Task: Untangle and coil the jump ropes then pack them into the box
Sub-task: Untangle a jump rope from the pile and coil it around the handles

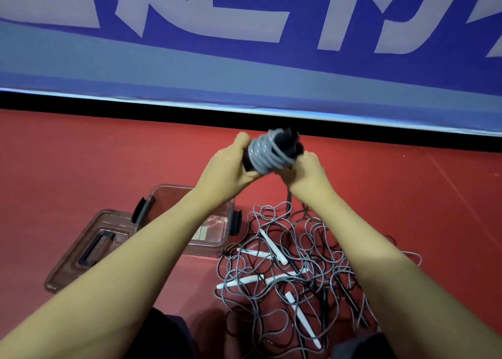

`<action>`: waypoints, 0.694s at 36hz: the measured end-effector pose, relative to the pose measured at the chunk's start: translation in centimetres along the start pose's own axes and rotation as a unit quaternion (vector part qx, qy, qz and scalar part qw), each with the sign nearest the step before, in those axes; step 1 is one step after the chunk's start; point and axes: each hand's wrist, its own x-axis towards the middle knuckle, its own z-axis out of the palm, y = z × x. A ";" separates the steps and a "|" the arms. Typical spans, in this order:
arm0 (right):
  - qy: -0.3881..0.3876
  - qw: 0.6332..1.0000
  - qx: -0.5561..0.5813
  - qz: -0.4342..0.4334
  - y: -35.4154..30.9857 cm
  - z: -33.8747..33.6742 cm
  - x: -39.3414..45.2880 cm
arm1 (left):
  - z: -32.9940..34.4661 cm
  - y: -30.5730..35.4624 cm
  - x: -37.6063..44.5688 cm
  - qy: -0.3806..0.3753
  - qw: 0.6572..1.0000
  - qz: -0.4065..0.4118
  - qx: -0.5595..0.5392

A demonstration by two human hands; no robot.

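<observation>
Fingers of the left hand (229, 165) and right hand (307, 175) curl around a coiled grey rope bundle (267, 153).

Smooth red sports floor (108, 152) underfoot, faint pale line (461, 195) slanting across its right side. Along the floor's far edge, black baseboard strip (135, 104). Above that strip, big blue banner (244, 68) with large pale-grey lettering (239, 11), lighter blue band along its bottom edge.
</observation>
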 end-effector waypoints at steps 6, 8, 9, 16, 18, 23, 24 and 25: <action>0.017 0.992 -0.108 -0.061 -0.3 0.5 -0.4 | 0.6 0.7 0.7 0.075 0.985 -0.153 -0.035; -0.002 0.991 -0.115 -0.074 -0.3 0.5 -0.7 | 0.6 0.2 1.0 0.077 0.979 -0.187 -0.017; -0.007 0.989 -0.121 -0.082 -0.4 0.4 -0.8 | 0.6 0.0 1.0 0.069 0.977 -0.200 0.007; -0.036 0.976 -0.169 -0.131 -1.2 0.6 -1.2 | 1.4 -1.5 0.9 -0.052 0.940 -0.214 0.260; -0.033 0.968 -0.194 -0.158 -1.6 0.4 -1.1 | 1.5 -1.8 0.7 -0.081 0.924 -0.200 0.314; 0.053 0.935 -0.264 -0.230 -1.9 -0.1 -0.8 | 1.7 -2.3 0.6 -0.141 0.900 -0.147 0.385; 0.072 0.939 -0.250 -0.224 -1.9 -0.3 -0.9 | 1.7 -2.2 0.7 -0.153 0.895 -0.136 0.396; 0.089 0.941 -0.243 -0.218 -1.9 -0.4 -0.9 | 1.8 -2.2 0.7 -0.164 0.891 -0.125 0.403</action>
